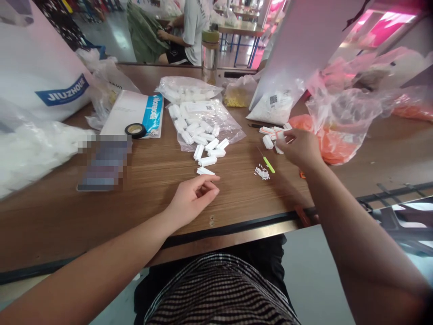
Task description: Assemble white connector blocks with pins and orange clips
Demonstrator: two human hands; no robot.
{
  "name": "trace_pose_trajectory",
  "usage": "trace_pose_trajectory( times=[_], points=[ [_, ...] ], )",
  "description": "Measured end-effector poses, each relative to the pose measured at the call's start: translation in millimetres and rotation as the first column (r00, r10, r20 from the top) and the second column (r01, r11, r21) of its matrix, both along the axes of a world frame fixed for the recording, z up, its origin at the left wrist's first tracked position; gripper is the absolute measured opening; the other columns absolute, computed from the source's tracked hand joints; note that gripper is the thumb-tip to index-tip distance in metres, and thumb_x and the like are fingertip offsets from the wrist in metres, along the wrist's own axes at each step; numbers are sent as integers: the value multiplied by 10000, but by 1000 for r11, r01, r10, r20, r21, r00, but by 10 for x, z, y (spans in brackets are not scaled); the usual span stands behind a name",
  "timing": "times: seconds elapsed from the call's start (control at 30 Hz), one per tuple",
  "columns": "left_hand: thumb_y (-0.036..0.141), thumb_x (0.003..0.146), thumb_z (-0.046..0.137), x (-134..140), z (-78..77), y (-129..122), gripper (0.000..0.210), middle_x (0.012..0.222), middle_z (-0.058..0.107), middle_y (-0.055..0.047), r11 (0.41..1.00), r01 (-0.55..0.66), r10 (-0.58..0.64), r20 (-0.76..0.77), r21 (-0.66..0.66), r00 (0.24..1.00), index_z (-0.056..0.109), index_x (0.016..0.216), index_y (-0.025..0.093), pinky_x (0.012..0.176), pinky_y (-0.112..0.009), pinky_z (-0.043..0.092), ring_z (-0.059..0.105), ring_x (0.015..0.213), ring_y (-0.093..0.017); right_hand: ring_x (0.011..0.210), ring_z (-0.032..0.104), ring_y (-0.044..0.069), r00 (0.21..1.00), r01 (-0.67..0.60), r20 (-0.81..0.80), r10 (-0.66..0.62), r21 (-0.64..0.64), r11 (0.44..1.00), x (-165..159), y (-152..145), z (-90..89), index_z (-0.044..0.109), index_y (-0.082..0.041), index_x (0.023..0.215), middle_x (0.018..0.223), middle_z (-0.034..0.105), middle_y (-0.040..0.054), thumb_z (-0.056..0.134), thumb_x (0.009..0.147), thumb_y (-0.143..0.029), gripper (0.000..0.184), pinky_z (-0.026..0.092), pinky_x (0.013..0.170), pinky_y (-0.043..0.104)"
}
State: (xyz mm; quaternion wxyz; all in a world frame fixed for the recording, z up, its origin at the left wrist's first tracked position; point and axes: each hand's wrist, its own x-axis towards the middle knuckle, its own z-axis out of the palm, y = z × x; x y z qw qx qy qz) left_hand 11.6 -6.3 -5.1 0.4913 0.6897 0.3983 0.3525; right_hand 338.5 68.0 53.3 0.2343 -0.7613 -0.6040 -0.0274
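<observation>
My left hand [193, 198] rests low over the table, thumb and index finger apart, with nothing between them. Just beyond its fingertips lies a white plastic housing [205, 171], nearest of several loose ones [207, 161] that spill from a clear bag [233, 128]. On the right, my right hand [300, 148] pinches a white plastic housing [280, 135] above a small group of white housings with orange strips [267, 130]. Its fingers partly hide that group. A thin tool with a bright green handle [269, 164] lies nearby, beside a heap of tiny white pieces [262, 172].
A pixelated phone-like object [106, 162], black tape roll [135, 131] and white-and-blue packet [154, 113] lie left. Bags of white parts [37, 153], yellow parts [237, 95] and orange parts [338, 142] stand around. A bottle [210, 56] stands behind; a person [194, 34] sits beyond.
</observation>
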Motion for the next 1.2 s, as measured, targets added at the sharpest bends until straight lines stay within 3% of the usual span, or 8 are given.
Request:
trace_pose_trajectory(
  times=[0.1,0.23,0.37,0.57,0.77,0.87,1.03,1.2],
  points=[
    [297,901,612,-31,38,56,176,850,714,-40,993,-89,91,-16,72,996,690,1012,185,697,-299,496,632,739,-149,933,656,277,995,95,36,-97,46,994,334,232,74,733,-42,1007,1042,709,244,626,800,-438,460,409,737,382],
    [265,925,570,-143,127,181,144,911,712,-35,905,-248,304,-114,347,946,689,982,209,711,-305,472,612,757,-159,879,673,272,999,26,15,-28,135,991,243,140,61,755,-95,1014,990,739,196,604,832,-401,386,444,735,402],
    [218,889,605,-229,147,323,316,1191,660,-61,823,33,247,-409,567,878,630,1203,238,934,-447,409,548,1079,-266,754,676,197,983,-158,-68,173,186,970,-104,-51,-28,771,-161,920,869,752,99,630,821,-367,269,483,723,349],
    [267,927,590,-213,50,379,256,1151,663,-59,795,163,255,-566,585,784,649,1176,248,882,-428,411,517,1027,-274,708,661,196,946,-250,-132,296,283,926,-352,-172,-177,757,-180,855,813,736,69,618,826,-322,201,499,687,325],
    [255,961,543,-214,47,371,250,1075,647,-75,863,168,138,-543,477,829,625,1191,200,901,-411,466,563,1001,-237,635,613,163,898,-376,-138,417,250,892,-519,-324,-271,730,-180,826,724,694,43,598,865,-332,204,456,613,292],
    [243,932,588,-211,60,353,270,1043,650,-55,900,128,124,-526,417,842,597,1200,213,852,-385,498,597,927,-210,624,591,144,836,-522,-80,543,194,831,-684,-409,-284,718,-183,817,714,672,32,572,888,-308,205,443,611,280],
    [149,843,664,-173,69,320,356,1010,676,-19,926,58,138,-479,372,867,562,1175,229,780,-334,515,612,788,-159,714,624,145,661,-748,7,750,81,659,-883,-497,-342,714,-175,929,845,692,56,532,915,-266,204,472,653,277],
    [111,818,668,-110,75,291,382,997,695,16,919,48,141,-440,392,887,549,1154,249,725,-299,504,606,717,-122,708,619,125,608,-792,-121,785,-22,610,-921,-534,-390,694,-167,1094,989,677,66,576,894,-311,274,489,662,284]
  ],
)
